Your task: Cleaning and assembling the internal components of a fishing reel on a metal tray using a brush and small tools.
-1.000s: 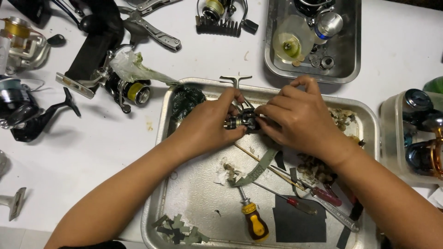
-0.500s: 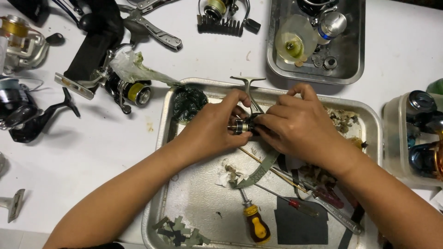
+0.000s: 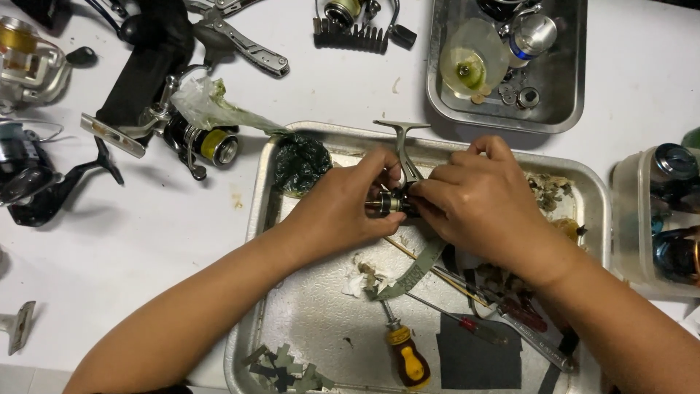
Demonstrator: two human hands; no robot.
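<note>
Hands (image 3: 408, 201) unmoved on reel body (image 3: 390, 202); foot (image 3: 400, 135) upright since.

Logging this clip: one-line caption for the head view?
Left hand and right hand grip a small metal fishing-reel part over a steel tray.

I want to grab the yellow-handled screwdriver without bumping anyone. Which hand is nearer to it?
Left, narrowly. The left hand sits above the yellow-handled screwdriver, slightly to its left; the right hand is above and further right. Neither touches it.
</note>
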